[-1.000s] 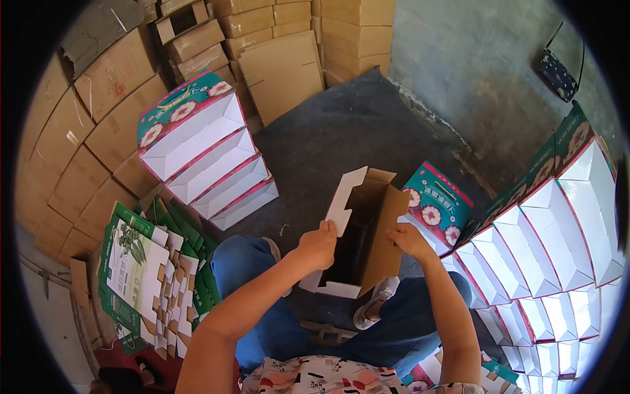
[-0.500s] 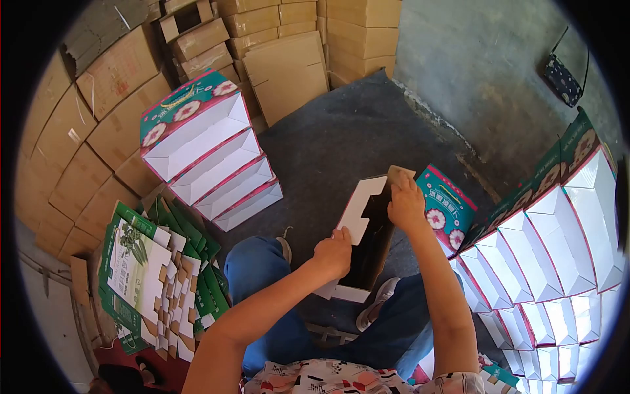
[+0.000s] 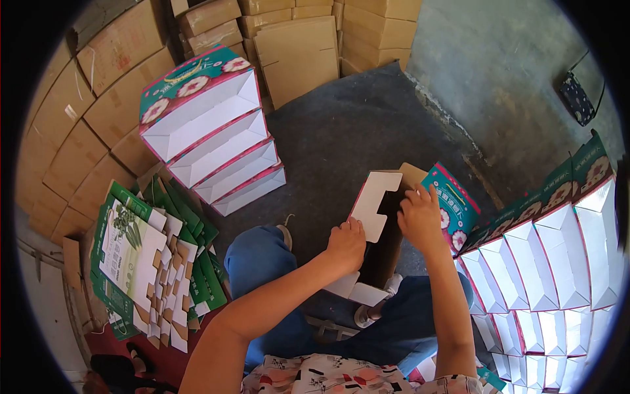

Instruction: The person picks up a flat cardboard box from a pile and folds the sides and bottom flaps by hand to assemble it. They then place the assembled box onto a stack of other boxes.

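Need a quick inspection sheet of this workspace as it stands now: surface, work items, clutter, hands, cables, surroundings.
Surface: dark grey mat on a concrete floor.
Job's things: part-folded carton, white flap up, brown inside showing.
Clutter: flat blanks piled at left; four folded boxes stacked behind; more folded boxes in rows at right.
Hands: left hand in a grip on the white flap; right hand on the carton's top edge.
Cables: nothing seen.
Surroundings: brown shipping cartons stacked along the wall; dotted bag hanging at right.
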Available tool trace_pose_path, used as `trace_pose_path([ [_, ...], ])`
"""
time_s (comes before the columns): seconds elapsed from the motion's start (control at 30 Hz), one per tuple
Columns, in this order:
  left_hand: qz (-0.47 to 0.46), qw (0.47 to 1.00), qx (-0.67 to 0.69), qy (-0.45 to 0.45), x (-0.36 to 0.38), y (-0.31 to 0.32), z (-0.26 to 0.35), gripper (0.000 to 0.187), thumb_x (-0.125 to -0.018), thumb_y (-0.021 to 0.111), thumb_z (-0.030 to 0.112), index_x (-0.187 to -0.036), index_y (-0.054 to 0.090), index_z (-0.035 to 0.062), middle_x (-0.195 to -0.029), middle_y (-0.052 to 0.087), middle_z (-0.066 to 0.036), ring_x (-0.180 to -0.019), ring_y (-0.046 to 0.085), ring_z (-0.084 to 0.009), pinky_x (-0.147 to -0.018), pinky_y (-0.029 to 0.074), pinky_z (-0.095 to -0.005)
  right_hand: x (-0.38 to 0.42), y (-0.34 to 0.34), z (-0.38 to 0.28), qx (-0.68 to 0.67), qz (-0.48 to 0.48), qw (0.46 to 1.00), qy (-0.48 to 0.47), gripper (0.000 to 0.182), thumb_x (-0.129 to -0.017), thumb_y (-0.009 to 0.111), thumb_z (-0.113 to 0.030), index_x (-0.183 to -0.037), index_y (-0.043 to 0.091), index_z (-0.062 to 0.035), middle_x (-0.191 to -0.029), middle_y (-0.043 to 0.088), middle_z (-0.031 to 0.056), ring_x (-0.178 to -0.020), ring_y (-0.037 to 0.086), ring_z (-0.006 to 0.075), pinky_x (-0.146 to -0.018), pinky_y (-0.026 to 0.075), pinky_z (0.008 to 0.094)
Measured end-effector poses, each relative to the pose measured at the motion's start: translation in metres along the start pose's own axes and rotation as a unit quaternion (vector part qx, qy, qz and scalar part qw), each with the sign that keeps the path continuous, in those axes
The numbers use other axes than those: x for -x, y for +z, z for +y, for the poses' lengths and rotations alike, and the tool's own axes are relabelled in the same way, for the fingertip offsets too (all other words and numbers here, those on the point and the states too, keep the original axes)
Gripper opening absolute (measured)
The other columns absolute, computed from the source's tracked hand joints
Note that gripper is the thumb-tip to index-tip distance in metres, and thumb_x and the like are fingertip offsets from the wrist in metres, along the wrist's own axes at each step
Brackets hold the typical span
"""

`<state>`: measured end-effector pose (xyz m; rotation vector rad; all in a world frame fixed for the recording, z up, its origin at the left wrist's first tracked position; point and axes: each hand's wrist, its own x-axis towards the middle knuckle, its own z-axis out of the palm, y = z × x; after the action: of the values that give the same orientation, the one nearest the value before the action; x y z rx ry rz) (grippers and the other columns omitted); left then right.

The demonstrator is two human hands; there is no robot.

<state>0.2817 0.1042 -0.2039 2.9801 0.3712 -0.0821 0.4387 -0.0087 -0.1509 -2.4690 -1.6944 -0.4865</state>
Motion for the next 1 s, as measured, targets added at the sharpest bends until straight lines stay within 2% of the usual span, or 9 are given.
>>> trace_pose_path([
  [0.07, -0.006, 1.000, -0.004, -0.007, -0.001, 0.003, -0.001, 0.072, -0.066, 0.067, 0.019, -0.124, 0.040, -0.0122, -0.118, 0.048, -0.023, -0.100, 0.054, -0.0302, -0.075, 0.048, -0.0392, 0.008, -0.045, -0.030, -0.005, -0.034, 0.997, -0.074, 0.021, -0.074, 0.066, -0.019, -0.090, 0.064, -0.0038, -0.098, 0.061, 0.0127, -0.112, 0.050, 0.0325, -0.096, 0.040, 0.0416],
  [0.2, -0.006, 1.000, 0.012, -0.007, -0.002, 0.002, 0.001, 0.065, -0.066, 0.068, 0.019, -0.118, 0.045, -0.0115, -0.113, 0.050, -0.021, -0.097, 0.055, -0.0292, -0.074, 0.047, -0.0392, 0.049, -0.086, -0.078, -0.326, -0.202, 0.915, -0.126, 0.015, -0.076, 0.064, -0.019, -0.082, 0.062, -0.0049, -0.077, 0.059, 0.0105, -0.080, 0.057, 0.0295, -0.077, 0.044, 0.0389],
  [0.3, 0.001, 1.000, 0.027, 0.005, 0.000, -0.001, -0.001, 0.055, -0.066, 0.068, 0.020, -0.110, 0.052, -0.0096, -0.111, 0.051, -0.021, -0.098, 0.054, -0.0283, -0.075, 0.045, -0.0388, 0.079, -0.066, -0.093, -0.200, -0.173, 0.942, -0.206, 0.013, -0.076, 0.063, -0.015, -0.084, 0.060, -0.0062, -0.070, 0.056, 0.0076, -0.070, 0.055, 0.0276, -0.071, 0.044, 0.0387],
  [0.4, -0.004, 1.000, 0.026, 0.012, 0.002, -0.006, 0.001, 0.061, -0.065, 0.070, 0.023, -0.112, 0.050, -0.0102, -0.110, 0.051, -0.021, -0.102, 0.051, -0.0290, -0.075, 0.045, -0.0397, 0.086, -0.076, -0.104, -0.258, -0.176, 0.908, -0.281, 0.014, -0.079, 0.059, -0.014, -0.089, 0.059, -0.0059, -0.071, 0.059, 0.0065, -0.071, 0.059, 0.0246, -0.070, 0.044, 0.0352],
  [0.6, 0.068, 0.996, 0.045, 0.027, 0.006, 0.020, -0.001, 0.060, -0.076, 0.065, 0.038, -0.113, 0.052, -0.0069, -0.120, 0.049, -0.021, -0.109, 0.047, -0.0312, -0.083, 0.044, -0.0412, 0.082, -0.056, -0.091, -0.136, -0.116, 0.966, -0.188, 0.014, -0.072, 0.062, -0.010, -0.085, 0.059, -0.0080, -0.077, 0.057, 0.0071, -0.074, 0.058, 0.0238, -0.067, 0.045, 0.0326],
  [0.7, 0.061, 0.991, 0.093, 0.068, 0.006, 0.029, -0.013, 0.057, -0.081, 0.058, 0.043, -0.113, 0.055, -0.0038, -0.128, 0.045, -0.023, -0.116, 0.043, -0.0329, -0.091, 0.040, -0.0427, 0.078, -0.010, -0.083, 0.055, -0.137, 0.986, -0.075, 0.015, -0.073, 0.063, -0.013, -0.087, 0.061, -0.0084, -0.082, 0.058, 0.0084, -0.078, 0.059, 0.0238, -0.068, 0.046, 0.0335],
  [0.9, 0.039, 0.986, 0.141, 0.082, 0.044, 0.019, -0.007, 0.076, -0.080, 0.056, 0.056, -0.124, 0.047, -0.0060, -0.139, 0.033, -0.026, -0.133, 0.025, -0.0372, -0.105, 0.027, -0.0478, 0.063, -0.015, -0.070, -0.019, -0.289, 0.957, 0.007, 0.023, -0.074, 0.067, -0.023, -0.084, 0.060, -0.0040, -0.083, 0.058, 0.0099, -0.085, 0.060, 0.0276, -0.073, 0.048, 0.0393],
  [0.97, 0.068, 0.991, 0.085, 0.084, 0.054, 0.027, -0.002, 0.083, -0.078, 0.057, 0.057, -0.127, 0.043, -0.0082, -0.141, 0.031, -0.026, -0.135, 0.022, -0.0377, -0.107, 0.022, -0.0493, 0.041, -0.025, -0.046, -0.064, -0.318, 0.945, 0.033, 0.037, -0.076, 0.067, -0.027, -0.100, 0.058, -0.0001, -0.099, 0.058, 0.0180, -0.093, 0.059, 0.0341, -0.080, 0.048, 0.0421],
  [1.0, 0.060, 0.992, 0.082, 0.080, 0.054, 0.029, -0.001, 0.086, -0.077, 0.058, 0.058, -0.129, 0.041, -0.0081, -0.141, 0.029, -0.026, -0.135, 0.021, -0.0378, -0.107, 0.021, -0.0494, 0.034, -0.012, -0.030, -0.023, -0.178, 0.983, 0.036, 0.045, -0.077, 0.066, -0.027, -0.110, 0.053, 0.0008, -0.110, 0.053, 0.0220, -0.098, 0.057, 0.0369, -0.083, 0.048, 0.0420],
])
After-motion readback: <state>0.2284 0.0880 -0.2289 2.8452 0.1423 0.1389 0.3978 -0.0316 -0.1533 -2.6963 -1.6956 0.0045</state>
